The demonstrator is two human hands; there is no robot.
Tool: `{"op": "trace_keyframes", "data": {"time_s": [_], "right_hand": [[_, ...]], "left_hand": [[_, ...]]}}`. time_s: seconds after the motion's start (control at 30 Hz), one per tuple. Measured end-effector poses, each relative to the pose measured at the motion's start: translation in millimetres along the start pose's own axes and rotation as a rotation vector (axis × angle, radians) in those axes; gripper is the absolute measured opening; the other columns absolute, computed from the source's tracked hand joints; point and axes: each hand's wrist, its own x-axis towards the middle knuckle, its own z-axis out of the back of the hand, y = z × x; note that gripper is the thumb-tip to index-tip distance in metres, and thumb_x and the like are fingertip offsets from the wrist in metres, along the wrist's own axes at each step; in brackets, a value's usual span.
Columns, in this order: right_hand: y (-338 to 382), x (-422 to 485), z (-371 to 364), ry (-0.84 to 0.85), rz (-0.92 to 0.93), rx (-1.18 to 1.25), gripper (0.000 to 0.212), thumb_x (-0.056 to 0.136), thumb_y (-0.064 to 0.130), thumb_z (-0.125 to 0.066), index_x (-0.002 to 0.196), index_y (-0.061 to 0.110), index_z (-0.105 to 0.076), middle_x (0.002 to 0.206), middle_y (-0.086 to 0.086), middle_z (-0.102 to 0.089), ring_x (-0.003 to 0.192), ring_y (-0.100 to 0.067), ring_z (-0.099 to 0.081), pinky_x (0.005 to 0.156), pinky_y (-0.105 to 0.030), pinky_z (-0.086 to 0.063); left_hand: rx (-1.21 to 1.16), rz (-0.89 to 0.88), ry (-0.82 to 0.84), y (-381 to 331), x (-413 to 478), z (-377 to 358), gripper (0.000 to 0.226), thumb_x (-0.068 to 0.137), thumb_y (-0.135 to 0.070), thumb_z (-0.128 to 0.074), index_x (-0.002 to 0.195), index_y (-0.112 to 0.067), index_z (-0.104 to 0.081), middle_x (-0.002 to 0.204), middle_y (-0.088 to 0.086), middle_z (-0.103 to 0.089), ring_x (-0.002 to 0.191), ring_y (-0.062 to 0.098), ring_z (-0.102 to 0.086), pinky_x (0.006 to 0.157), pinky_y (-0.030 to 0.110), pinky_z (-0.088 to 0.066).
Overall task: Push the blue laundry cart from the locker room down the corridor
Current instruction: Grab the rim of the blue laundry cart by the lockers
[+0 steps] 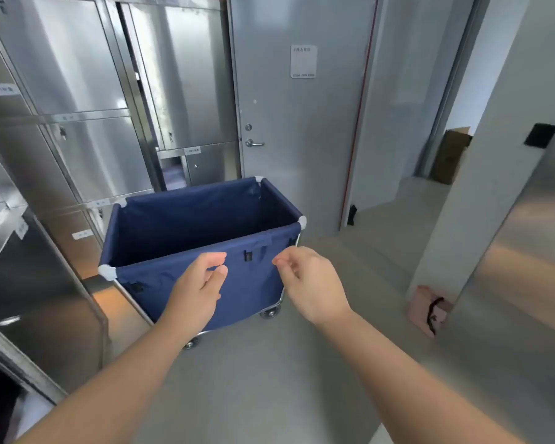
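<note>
The blue laundry cart (173,225) stands on the grey floor in front of me, a fabric bin on a metal frame with small castors, and nothing shows inside it. My left hand (199,286) reaches toward the near rim, fingers curled and apart, just short of the fabric edge. My right hand (311,283) hovers by the near right corner of the rim, fingers loosely bent, holding nothing. Neither hand grips the cart.
Steel lockers (77,91) line the left side, close to the cart. A grey door (302,123) stands open behind it. The corridor opening (398,213) lies to the right, with a cardboard box (450,155) beyond. A pink bag (428,310) sits at the wall corner.
</note>
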Motion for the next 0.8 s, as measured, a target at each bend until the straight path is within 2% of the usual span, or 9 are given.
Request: {"op": "trace_keyframes", "data": {"time_s": [0.2, 0.3, 0.47, 0.57, 0.7, 0.8], "right_hand": [[-4.5, 56.3, -59.8, 0.138, -0.059, 0.180, 0.014, 0.101, 0.032, -0.055, 0.101, 0.030, -0.069, 0.106, 0.013, -0.065, 0.092, -0.001, -0.060, 0.082, -0.024, -0.048], [-4.4, 87.0, -94.9, 0.233, -0.052, 0.216, 0.012, 0.099, 0.033, -0.061, 0.108, 0.032, -0.069, 0.113, 0.015, -0.063, 0.095, 0.003, -0.059, 0.081, -0.014, -0.043], [1.8, 141.4, -147.7, 0.210, -0.111, 0.246, 0.010, 0.098, 0.032, -0.062, 0.106, 0.035, -0.068, 0.112, 0.016, -0.065, 0.096, 0.005, -0.058, 0.075, -0.007, -0.041], [2.2, 172.4, -176.2, 0.198, -0.172, 0.258, 0.009, 0.099, 0.033, -0.060, 0.102, 0.034, -0.068, 0.110, 0.014, -0.066, 0.095, 0.004, -0.058, 0.074, -0.009, -0.043], [-5.6, 216.6, -213.1, 0.181, -0.221, 0.241, 0.009, 0.099, 0.034, -0.059, 0.098, 0.032, -0.067, 0.105, 0.012, -0.068, 0.096, -0.001, -0.061, 0.085, -0.022, -0.047], [-16.5, 252.9, -241.0, 0.207, -0.233, 0.204, 0.007, 0.099, 0.036, -0.058, 0.096, 0.037, -0.065, 0.103, 0.015, -0.068, 0.094, 0.000, -0.062, 0.086, -0.026, -0.049]], "left_hand": [[-0.005, 0.093, -0.041, 46.7, 39.7, 24.5, 0.027, 0.103, -0.028, -0.046, 0.129, -0.026, -0.055, 0.125, -0.014, -0.059, 0.110, 0.005, -0.059, 0.091, 0.044, -0.055], [-0.019, 0.125, -0.036, 73.9, 70.7, 41.4, 0.026, 0.103, -0.027, -0.047, 0.128, -0.026, -0.055, 0.119, -0.011, -0.062, 0.107, 0.012, -0.061, 0.093, 0.047, -0.053], [0.009, 0.150, 0.010, 120.7, 121.1, 71.1, 0.026, 0.102, -0.025, -0.049, 0.128, -0.024, -0.056, 0.127, -0.011, -0.059, 0.116, 0.007, -0.054, 0.101, 0.045, -0.048], [0.046, 0.186, 0.026, 145.3, 152.7, 94.3, 0.026, 0.102, -0.026, -0.048, 0.126, -0.025, -0.057, 0.126, -0.010, -0.060, 0.114, 0.007, -0.055, 0.101, 0.044, -0.048], [0.123, 0.248, 0.018, 180.3, 195.6, 119.6, 0.023, 0.101, -0.031, -0.049, 0.123, -0.029, -0.058, 0.118, -0.011, -0.064, 0.105, 0.008, -0.059, 0.090, 0.033, -0.045], [0.116, 0.290, -0.001, 208.3, 228.8, 131.5, 0.022, 0.100, -0.031, -0.051, 0.121, -0.031, -0.058, 0.114, -0.011, -0.064, 0.106, 0.010, -0.059, 0.092, 0.036, -0.047]]}}
